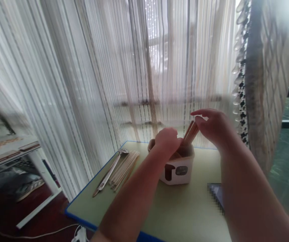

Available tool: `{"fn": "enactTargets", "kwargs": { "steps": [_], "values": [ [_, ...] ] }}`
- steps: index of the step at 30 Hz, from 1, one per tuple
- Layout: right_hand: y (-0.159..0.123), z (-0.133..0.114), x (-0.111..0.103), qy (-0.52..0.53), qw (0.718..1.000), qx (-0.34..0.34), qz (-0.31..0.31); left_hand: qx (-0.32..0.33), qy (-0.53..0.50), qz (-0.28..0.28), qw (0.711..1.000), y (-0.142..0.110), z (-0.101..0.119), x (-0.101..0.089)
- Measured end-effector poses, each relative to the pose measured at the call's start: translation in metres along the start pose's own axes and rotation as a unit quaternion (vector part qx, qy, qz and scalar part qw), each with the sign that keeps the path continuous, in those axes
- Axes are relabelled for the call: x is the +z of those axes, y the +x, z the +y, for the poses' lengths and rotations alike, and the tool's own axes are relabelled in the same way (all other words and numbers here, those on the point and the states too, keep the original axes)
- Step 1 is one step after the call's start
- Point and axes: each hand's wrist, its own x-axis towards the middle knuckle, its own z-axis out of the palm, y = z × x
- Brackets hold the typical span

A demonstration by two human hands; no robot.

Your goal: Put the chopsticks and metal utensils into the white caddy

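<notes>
A white chopstick holder [176, 173] with a brown rim and a dark oval label stands on the table. My left hand [166, 140] is closed at its top, seemingly gripping the rim or inner wall; its fingertips are hidden. Above the right part of the holder, my right hand [211, 125] has its thumb and fingers at the upper ends of a bundle of brown chopsticks [191, 133]. Those chopsticks lean to the right, their lower ends inside the holder. Left of the holder lie many pale chopsticks [124, 169] in a loose pile.
A metal slotted spoon [113, 169] lies beside the pale pile, with another thin utensil partly under it. A dark flat device [216, 195], partly pixelated, rests near my right forearm. The table [184, 211] has a blue edge. Sheer curtains [104, 74] hang behind; a white side table [32, 141] stands left.
</notes>
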Motion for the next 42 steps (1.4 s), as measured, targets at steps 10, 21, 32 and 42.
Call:
{"fn": "enactTargets", "kwargs": {
  "steps": [10, 21, 32, 42],
  "values": [
    [-0.055, -0.091, 0.052, 0.275, 0.958, -0.077, 0.009, -0.256, 0.103, 0.043, 0.96, -0.115, -0.125, -0.011],
    [-0.196, -0.097, 0.137, 0.178, 0.939, -0.012, -0.294, -0.246, 0.152, 0.025, 0.957, -0.217, -0.136, 0.003],
    [-0.195, -0.072, 0.171, 0.252, 0.902, 0.063, -0.345, -0.255, 0.235, 0.009, 0.938, -0.215, -0.14, 0.017],
    [-0.191, -0.07, 0.173, 0.358, 0.869, 0.183, -0.288, -0.195, 0.1, 0.106, 0.97, -0.222, -0.15, 0.012]
  ]
}}
